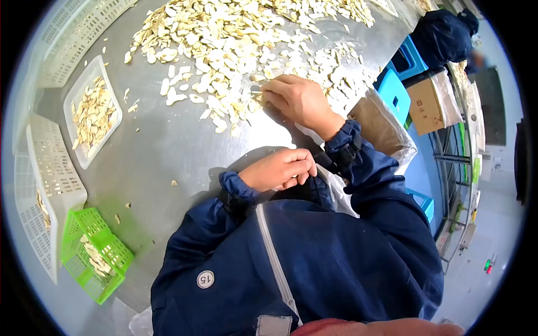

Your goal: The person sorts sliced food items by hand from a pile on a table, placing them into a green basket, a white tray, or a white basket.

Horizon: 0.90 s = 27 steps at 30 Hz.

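Note:
A wide heap of pale, cream-coloured dried slices lies spread on a metal table. At the heap's near edge is my right hand, fingers bent and thumb side toward the slices. A thin pale dried slice shows at its fingertips. Closer to my body, my left hand hovers by the table edge with its fingers curled downward. What those fingers hold, if anything, is hidden. Loose slices are scattered around the heap's front.
A clear plastic tray of slices sits at left, near white perforated baskets and a green basket. To the right are a lined box, a blue stool, a cardboard box and another person.

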{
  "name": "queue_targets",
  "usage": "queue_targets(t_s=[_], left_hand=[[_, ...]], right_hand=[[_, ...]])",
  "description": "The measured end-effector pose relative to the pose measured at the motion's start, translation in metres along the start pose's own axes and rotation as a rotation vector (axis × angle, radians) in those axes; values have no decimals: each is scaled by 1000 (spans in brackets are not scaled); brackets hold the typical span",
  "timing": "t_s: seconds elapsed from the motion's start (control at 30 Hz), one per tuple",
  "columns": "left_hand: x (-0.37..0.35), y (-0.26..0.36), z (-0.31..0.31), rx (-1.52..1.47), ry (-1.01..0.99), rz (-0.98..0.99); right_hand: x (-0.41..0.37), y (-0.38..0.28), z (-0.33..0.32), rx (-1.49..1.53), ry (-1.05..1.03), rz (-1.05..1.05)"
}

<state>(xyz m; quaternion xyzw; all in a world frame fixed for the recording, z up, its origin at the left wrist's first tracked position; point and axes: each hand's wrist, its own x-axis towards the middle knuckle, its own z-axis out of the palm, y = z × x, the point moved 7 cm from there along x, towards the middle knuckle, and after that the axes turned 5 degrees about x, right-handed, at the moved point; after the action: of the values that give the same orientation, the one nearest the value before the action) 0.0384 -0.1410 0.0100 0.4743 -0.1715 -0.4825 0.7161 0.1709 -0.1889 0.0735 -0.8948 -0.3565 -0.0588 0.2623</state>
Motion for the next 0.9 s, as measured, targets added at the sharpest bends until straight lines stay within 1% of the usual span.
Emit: queue_targets(t_s=[0.1,0.13,0.23,0.27,0.37,0.4,0.43,0.5,0.53,0.57,0.63,0.67,0.77,0.8,0.87,0.9], left_hand=[[-1,7,-3,-96,50,40],[-3,11,-5,-125,48,84],[-6,19,-12,-66,124,200],[-8,21,-15,-40,150,235],[-1,11,-24,-498,227,195],[0,8,-28,-476,326,154],[3,4,-32,-582,359,172],[3,4,-35,-589,333,234],[-2,7,-34,-537,370,244],[-2,8,-34,-467,366,233],[-1,11,-28,-396,360,206],[-1,13,-24,-349,340,180],[0,13,-10,-165,266,92],[2,8,-4,-80,226,53],[6,8,5,118,145,-14],[8,11,4,205,181,60]], right_hand=[[-12,21,-13,94,-16,208],[-18,27,-20,113,-15,261],[-38,38,-39,189,5,356],[-46,41,-44,211,-29,454],[-59,23,-47,484,-147,358],[-61,15,-41,669,-205,328],[-58,6,-46,553,-218,295],[-49,19,-50,497,-78,348],[-46,31,-53,582,94,395],[-44,43,-55,662,269,437],[-32,57,-62,1023,564,442],[-27,53,-64,1230,707,404],[-17,70,-54,1389,900,405],[-18,67,-58,1237,933,424],[-18,53,-66,891,938,326],[-16,47,-67,721,930,274]])
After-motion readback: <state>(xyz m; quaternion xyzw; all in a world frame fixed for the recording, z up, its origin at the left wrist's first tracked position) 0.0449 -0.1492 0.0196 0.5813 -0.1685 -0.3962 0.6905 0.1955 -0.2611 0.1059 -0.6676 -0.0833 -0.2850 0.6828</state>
